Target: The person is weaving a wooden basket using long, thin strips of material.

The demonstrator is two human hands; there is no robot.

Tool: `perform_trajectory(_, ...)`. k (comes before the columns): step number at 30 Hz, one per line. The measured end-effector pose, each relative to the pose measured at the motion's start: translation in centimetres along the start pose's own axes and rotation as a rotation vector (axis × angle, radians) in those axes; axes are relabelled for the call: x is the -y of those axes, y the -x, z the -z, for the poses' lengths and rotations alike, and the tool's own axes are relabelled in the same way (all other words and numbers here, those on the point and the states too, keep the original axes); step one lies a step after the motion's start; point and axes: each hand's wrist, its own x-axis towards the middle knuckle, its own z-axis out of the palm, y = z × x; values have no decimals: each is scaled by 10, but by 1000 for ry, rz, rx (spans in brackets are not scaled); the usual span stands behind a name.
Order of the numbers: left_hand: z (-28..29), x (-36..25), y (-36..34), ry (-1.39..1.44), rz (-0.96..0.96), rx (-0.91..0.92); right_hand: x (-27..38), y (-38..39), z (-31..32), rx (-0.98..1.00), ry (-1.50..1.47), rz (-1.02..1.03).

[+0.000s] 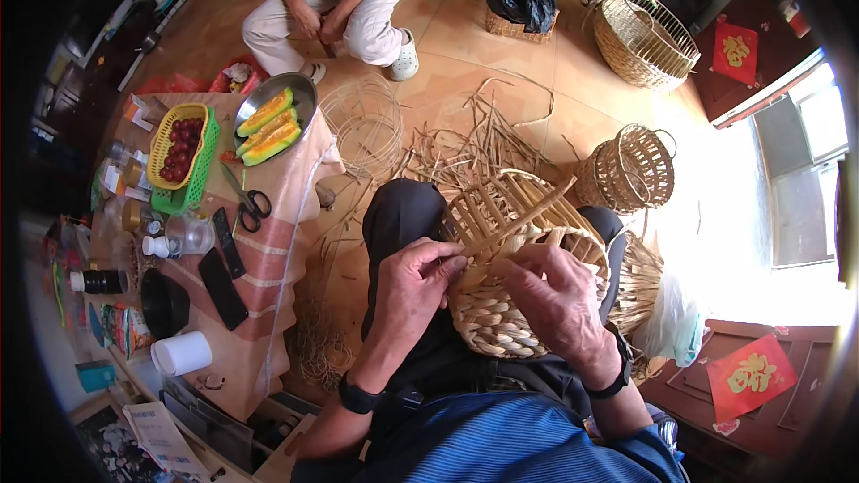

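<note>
A half-woven basket (497, 329) of pale, flat dried strips rests in my lap between my knees. Thick braided rows show on its near side, and bare ribs and loose strips show toward the far side. At the basket's left edge, my left hand (413, 284) pinches a strip between thumb and fingers. Curled over the basket's right part, my right hand (562, 302) grips the weave near the same strip; its fingertips are partly hidden. One longer strip (537, 213) sticks up at a slant beyond my hands.
Loose dried strips (483, 139) and a coil of thin cane (362, 125) lie on the tiled floor. Finished baskets (631, 170) stand right. At left, a cloth-covered table (255, 286) holds scissors (253, 206), fruit, bottles and phones. Another person (340, 0) sits opposite.
</note>
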Motion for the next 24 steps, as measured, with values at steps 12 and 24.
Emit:
perform_trajectory(12, 3, -20, 1, -464, -288, 2, -6, -18, -2, 117, 113, 164)
perform_trajectory(24, 6, 10, 15, 302, 294, 260, -8, 5, -10, 54, 58, 130)
